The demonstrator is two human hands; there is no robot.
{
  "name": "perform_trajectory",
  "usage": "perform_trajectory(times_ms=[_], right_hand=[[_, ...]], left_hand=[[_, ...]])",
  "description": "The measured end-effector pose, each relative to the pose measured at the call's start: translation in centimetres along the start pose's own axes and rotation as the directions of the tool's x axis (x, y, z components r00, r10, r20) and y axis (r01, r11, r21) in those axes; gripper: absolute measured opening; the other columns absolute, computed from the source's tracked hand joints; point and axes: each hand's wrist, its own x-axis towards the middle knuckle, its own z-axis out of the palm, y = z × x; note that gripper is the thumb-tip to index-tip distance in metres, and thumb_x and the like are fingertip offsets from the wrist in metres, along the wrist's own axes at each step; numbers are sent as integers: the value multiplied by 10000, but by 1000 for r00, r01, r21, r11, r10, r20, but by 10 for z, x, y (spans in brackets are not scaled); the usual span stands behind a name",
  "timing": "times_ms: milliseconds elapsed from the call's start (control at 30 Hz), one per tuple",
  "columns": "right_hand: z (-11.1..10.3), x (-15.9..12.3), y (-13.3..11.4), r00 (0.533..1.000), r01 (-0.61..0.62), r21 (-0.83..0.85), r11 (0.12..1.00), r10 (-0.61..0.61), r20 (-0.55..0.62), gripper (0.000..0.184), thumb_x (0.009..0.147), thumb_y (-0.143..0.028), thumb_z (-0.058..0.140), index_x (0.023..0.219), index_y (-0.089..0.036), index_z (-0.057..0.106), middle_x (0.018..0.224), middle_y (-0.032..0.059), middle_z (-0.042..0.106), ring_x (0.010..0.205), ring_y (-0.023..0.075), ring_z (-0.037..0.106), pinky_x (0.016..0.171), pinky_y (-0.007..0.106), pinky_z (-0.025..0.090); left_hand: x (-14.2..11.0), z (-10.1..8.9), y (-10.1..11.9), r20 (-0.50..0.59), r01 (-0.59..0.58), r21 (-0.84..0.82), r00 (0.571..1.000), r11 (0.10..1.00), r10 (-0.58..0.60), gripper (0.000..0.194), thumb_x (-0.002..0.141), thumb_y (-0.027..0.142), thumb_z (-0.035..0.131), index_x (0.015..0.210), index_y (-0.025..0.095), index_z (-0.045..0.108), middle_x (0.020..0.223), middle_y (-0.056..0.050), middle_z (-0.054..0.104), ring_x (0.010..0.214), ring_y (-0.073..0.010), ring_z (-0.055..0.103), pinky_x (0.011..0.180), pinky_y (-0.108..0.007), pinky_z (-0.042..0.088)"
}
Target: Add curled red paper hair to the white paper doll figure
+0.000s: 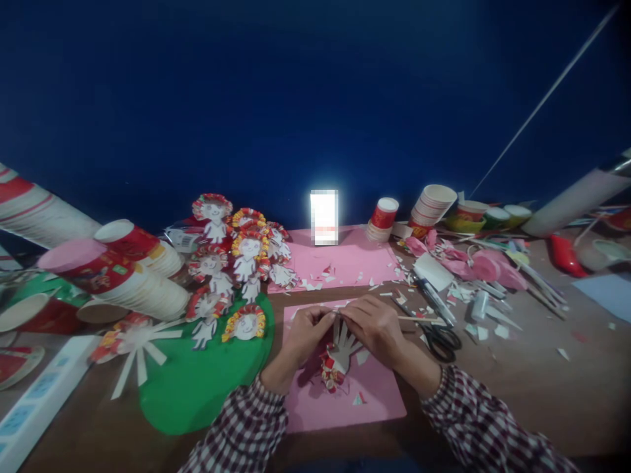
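Note:
A cut-up paper cup (344, 349) lies between my hands, its white strips fanned out and several red-and-yellow ones curled at its lower left. My left hand (306, 334) is closed, thumb and fingers pinching the far end of a strip. My right hand (378, 334) closes on the same spot, its fingers bent over and hiding part of the strip. Out from the right hand's far side points a thin pale stick (421, 318); whether the hand grips it I cannot tell. Beneath everything is a pink sheet (379, 402) with paper scraps.
Paper-cup dolls (246, 259) with curled hair cluster at left, near a green mat (182, 394). Stacked paper cups (142, 286) lean further left, beside a power strip (44, 401). Black-handled scissors (444, 343) lie right of my hand. A bright pixelated screen (324, 217) stands behind.

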Motion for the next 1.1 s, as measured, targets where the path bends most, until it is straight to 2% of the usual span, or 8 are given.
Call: perform_trajectory(times_ms=[100,200,467,867,1100], right_hand=[[1,-1,1,1000,3,-17,1000,-3,14,146,894,-172,473,864,-163,616,819,54,633,791,164,535,740,293,450],[3,-2,1,999,30,-29,999,-30,20,139,892,-167,478,897,-158,616,837,57,636,806,167,538,766,301,449],[3,-1,-1,1000,14,-22,1000,-13,19,146,895,-183,472,918,-162,614,858,61,639,807,172,537,763,306,451],[2,1,-1,999,-14,-11,1000,14,30,141,898,-191,470,903,-169,609,809,58,634,790,165,558,739,285,440],[2,1,-1,999,-27,-30,999,27,18,144,899,-200,470,890,-170,611,802,51,637,772,160,552,720,276,434]], left_hand=[[0,0,-2,-27,6,22,1000,1000,-5,359,753,452,601,721,104,681,585,-11,600,529,-103,498,520,-208,386],[0,0,-3,-50,0,71,999,997,4,387,753,479,589,685,107,672,583,-8,594,531,-104,493,511,-208,380],[0,1,0,-73,-34,177,996,984,47,330,782,412,573,694,111,676,613,-23,614,562,-111,504,530,-206,395],[-1,2,1,-79,-69,214,993,974,87,264,795,348,559,745,122,686,685,-45,658,628,-135,562,580,-215,433],[-1,2,-1,-70,-70,195,994,978,85,243,798,331,557,762,125,682,655,-33,651,563,-117,545,537,-207,427]])
